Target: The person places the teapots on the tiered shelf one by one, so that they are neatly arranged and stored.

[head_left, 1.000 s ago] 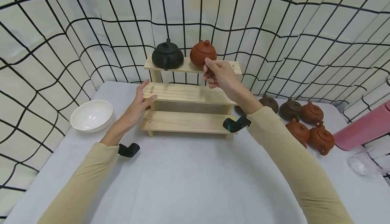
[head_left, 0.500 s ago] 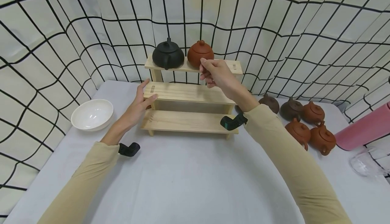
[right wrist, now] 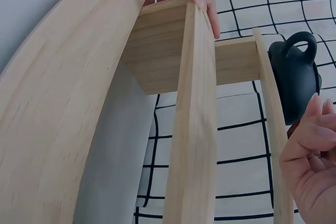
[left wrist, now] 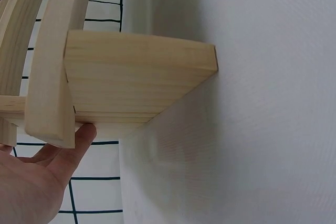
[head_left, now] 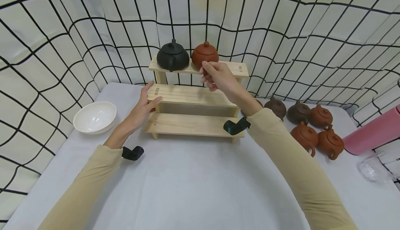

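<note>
The fingers of the right hand (head_left: 220,77) are curled narrow, thumb and index tip meeting in a pinch at the near side of the red-brown teapot (head_left: 204,53); the handle is hidden behind them. The left hand (head_left: 140,110) has its thumb and fingers spread wide and grips the left end of the middle board (head_left: 192,95), thumb at the front edge, fingers round the back.

The red-brown teapot sits upright on the top board (head_left: 238,68), just behind the right fingertips, with the black teapot (head_left: 173,58) just to its left.

Counted up: 1 wooden rack, with 3 stepped boards, the lower board (head_left: 192,125) nearest the person; 2 teapots on it. Standing together on the surface (head_left: 193,181) to the right are 3 more red-brown teapots (head_left: 331,142) and 2 dark brown teapots (head_left: 298,112), plus at least 1 dark piece (head_left: 257,102) mostly covered by the right forearm. There is also 1 white bowl (head_left: 94,119) left of the rack, 1 pink cylinder (head_left: 373,129) and 1 clear vessel (head_left: 368,167) at far right.
</note>
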The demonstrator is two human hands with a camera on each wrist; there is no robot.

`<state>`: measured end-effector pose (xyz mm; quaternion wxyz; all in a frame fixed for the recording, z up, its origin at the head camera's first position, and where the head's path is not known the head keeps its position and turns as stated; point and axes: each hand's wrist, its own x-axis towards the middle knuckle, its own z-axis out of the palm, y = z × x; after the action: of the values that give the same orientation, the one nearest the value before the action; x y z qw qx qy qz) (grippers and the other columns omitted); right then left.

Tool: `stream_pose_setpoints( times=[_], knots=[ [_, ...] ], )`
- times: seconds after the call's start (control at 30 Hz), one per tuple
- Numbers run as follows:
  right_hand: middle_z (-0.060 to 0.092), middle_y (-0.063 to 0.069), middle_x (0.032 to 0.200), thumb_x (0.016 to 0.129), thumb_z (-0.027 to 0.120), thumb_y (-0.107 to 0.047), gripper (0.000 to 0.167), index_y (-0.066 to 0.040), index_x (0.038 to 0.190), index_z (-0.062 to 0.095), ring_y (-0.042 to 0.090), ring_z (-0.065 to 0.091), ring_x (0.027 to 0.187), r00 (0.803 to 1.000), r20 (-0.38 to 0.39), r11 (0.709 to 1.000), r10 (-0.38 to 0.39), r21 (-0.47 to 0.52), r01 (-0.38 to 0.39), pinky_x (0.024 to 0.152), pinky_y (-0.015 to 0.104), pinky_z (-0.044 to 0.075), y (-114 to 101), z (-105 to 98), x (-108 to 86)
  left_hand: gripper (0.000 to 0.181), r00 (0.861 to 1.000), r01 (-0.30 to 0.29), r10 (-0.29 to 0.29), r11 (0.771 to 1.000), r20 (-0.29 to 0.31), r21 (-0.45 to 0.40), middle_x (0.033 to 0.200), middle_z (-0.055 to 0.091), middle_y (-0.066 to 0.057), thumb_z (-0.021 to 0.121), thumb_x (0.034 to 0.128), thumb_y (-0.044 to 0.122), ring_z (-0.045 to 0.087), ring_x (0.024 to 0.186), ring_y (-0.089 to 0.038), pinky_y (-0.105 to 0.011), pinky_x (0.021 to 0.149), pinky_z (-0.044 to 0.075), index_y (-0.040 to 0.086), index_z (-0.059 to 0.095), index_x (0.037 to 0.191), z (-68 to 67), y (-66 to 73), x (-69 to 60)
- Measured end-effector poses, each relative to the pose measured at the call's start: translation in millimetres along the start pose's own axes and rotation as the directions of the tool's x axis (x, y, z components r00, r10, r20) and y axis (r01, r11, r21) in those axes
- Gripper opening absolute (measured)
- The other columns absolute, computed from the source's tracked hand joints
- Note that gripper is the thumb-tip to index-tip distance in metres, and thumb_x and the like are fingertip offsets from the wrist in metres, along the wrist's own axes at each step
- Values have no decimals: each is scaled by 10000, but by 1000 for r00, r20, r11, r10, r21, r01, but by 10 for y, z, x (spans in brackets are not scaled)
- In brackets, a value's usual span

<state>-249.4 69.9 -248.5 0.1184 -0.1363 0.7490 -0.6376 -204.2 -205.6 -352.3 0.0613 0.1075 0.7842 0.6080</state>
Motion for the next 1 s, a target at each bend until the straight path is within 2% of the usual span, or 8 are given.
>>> stream_pose_setpoints(
  times=[0.3, 0.43, 0.67, 0.8, 1.0],
  knots=[
    [645, 83, 841, 1130, 487, -287, 262, -49, 1106, 594, 142, 540, 593, 999, -48, 1000, 0, 18, 0, 558, 230, 457, 40, 17, -16, 792, 1000, 10, -10, 1000, 12, -3, 1731, -100, -157, 410, 1131, 291, 109, 1577, -371, -585, 1247, 172, 159, -172, 1652, -8, -22, 15],
    [655, 81, 904, 1129, 488, -292, 269, -44, 1144, 591, 149, 597, 643, 999, -41, 999, 3, 32, -1, 601, 229, 501, 69, 20, -32, 795, 1000, 13, -13, 1000, 11, -4, 1732, -104, -152, 411, 1129, 289, 111, 1576, -373, -591, 1245, 176, 165, -174, 1652, -2, -23, 19],
    [643, 116, 1043, 1126, 497, -261, 250, -58, 1270, 523, 195, 627, 710, 999, -36, 1000, -16, 12, 16, 632, 236, 508, 125, 31, -96, 795, 1000, 15, -15, 1000, 8, -13, 1732, -102, -157, 411, 1129, 286, 118, 1574, -388, -606, 1239, 183, 174, -174, 1654, 9, -27, 17],
    [642, 145, 1104, 1129, 487, -267, 288, -74, 1343, 483, 176, 636, 715, 998, -61, 1000, -18, 3, 18, 636, 238, 515, 150, -65, -204, 803, 1000, 19, -18, 1000, 8, -6, 1728, -111, -166, 416, 1125, 292, 114, 1570, -411, -629, 1229, 192, 180, -177, 1654, 14, -31, 17],
    [611, 187, 1201, 1127, 488, -298, 351, -75, 1397, 455, 162, 647, 774, 995, -80, 995, -52, -92, 45, 665, 236, 517, 133, -360, -532, 812, 1000, 11, -11, 1000, 8, -4, 1725, -115, -180, 417, 1121, 312, 117, 1565, -427, -638, 1224, 194, 179, -181, 1654, 3, -41, 24]
  ],
)
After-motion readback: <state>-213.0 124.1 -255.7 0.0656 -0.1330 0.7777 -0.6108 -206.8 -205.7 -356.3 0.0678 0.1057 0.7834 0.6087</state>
